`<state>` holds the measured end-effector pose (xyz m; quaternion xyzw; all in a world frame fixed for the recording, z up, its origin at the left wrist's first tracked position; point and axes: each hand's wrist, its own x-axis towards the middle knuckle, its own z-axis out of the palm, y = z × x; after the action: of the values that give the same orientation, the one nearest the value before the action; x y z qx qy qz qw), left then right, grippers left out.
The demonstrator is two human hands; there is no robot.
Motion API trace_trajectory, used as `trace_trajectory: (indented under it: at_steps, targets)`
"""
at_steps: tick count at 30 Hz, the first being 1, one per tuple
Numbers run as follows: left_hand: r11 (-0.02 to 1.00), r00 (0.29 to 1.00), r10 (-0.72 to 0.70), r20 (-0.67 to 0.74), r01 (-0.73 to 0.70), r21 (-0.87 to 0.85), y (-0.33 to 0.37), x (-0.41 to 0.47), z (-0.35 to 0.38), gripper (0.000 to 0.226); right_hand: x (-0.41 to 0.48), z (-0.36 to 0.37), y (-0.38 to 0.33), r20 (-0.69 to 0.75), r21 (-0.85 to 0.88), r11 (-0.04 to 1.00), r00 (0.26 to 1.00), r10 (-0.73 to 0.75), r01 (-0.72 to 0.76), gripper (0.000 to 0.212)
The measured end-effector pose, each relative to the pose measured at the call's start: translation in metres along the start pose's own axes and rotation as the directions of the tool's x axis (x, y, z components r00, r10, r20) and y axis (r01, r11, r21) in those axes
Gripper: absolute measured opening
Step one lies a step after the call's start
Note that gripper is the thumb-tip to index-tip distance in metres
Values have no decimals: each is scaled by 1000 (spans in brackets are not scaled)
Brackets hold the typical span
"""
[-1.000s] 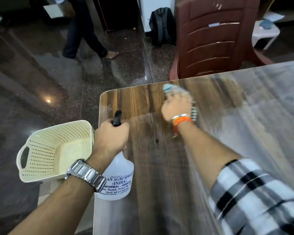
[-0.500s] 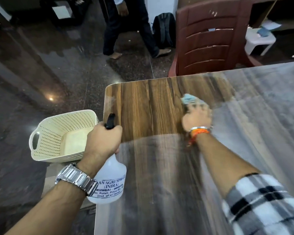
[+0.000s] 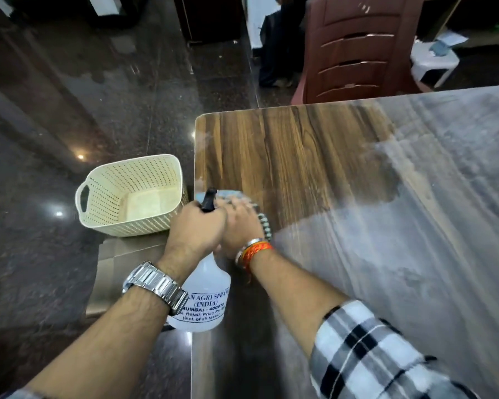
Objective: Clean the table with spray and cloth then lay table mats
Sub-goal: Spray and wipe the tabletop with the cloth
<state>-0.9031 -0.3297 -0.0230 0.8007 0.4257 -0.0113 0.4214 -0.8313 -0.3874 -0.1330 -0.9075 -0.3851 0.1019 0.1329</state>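
Head view: the left hand is curled tight around the neck of the spray bottle, and the right hand touches it side by side. The right hand's fingers lie stretched, though blurred, pressing the cloth onto the table. The bottle's long axis runs from the base nearest the person to the black nozzle pointing away. It hangs over the table's left edge, beside a basket.

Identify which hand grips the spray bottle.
The left hand, wearing the steel watch, grips the spray bottle; the right hand, with orange wristband, presses the cloth on the table.
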Motion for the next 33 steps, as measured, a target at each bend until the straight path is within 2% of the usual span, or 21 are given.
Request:
trace_trajectory:
  at_steps: [1,2,4,6,7,8,10,11,12,13,14,15,16,19,20,22,24,27,28,30,33]
  targets:
    - [1000,1000,8,8,-8,-8,-5,-6,-2,23,-7,6,-12,85,41,998,995,-53,49,60]
    - [1000,1000,18,19,-18,-13,-10,-10,-4,23,-14,9,-15,98,47,996,992,-79,75,61]
    - [1000,999,29,40,-28,-10,-19,-17,-6,23,-22,12,10,-3,-30,998,998,-56,56,58]
    - [999,998,27,53,-25,-29,-30,-22,-9,19,-34,3,67,-168,-25,987,974,155,-161,52]
    - [998,998,26,60,-23,-50,-36,-25,-11,15,-47,-4,109,-240,-10,959,932,273,-284,53]
    - [998,998,25,61,-21,-65,-42,-29,-13,13,-67,-15,149,-282,19,903,864,417,-429,56]
    - [997,998,21,57,-17,-74,-52,-36,-19,12,-119,-28,216,-284,152,683,631,722,-714,61]
    - [998,998,18,53,-14,-63,-56,-40,-22,13,-139,-30,230,-263,209,573,519,813,-792,59]
    - [999,999,18,48,-16,-42,-59,-42,-25,14,-150,-30,232,-258,216,498,443,859,-840,56]
    - [1000,999,14,47,-13,-27,-62,-46,-28,14,-151,-25,224,-267,179,464,411,872,-868,54]
    - [1000,999,12,44,-11,-22,-64,-49,-30,14,-145,-21,208,-268,143,471,424,865,-870,54]
    - [1000,999,12,41,-11,-25,-65,-52,-32,14,-134,-19,188,-269,115,518,476,837,-847,57]
    - [1000,999,12,36,-11,-24,-67,-56,-33,14,-119,-16,165,-269,92,605,565,780,-791,61]
    - [999,1000,-8,-1,8,-35,-70,-63,-37,16,-71,7,77,-253,-1,859,831,496,-512,62]
    - [999,1000,-15,-18,14,-42,-71,-65,-38,17,-60,17,42,-204,-37,914,899,388,-403,57]
    - [999,998,-20,-55,17,-52,-71,-70,-39,20,-51,32,-26,-121,-67,983,980,160,-169,53]
    - [998,998,-11,-69,7,-62,-74,-77,-39,22,-60,42,-66,-30,-53,998,999,-24,22,51]
    - [998,996,-19,-89,13,-61,-79,-89,-35,24,-91,48,-56,-25,-40,994,994,-107,105,49]
    - [998,996,-34,-84,29,-57,-81,-94,-31,24,-99,46,-39,-54,-40,997,997,-64,62,48]
    - [996,997,-56,-50,53,-70,-82,-105,-19,19,-114,33,9,-139,-34,988,980,146,-152,51]
    - [991,998,-66,3,66,-118,-78,-125,-1,15,-160,6,101,-227,-26,859,839,494,-512,60]
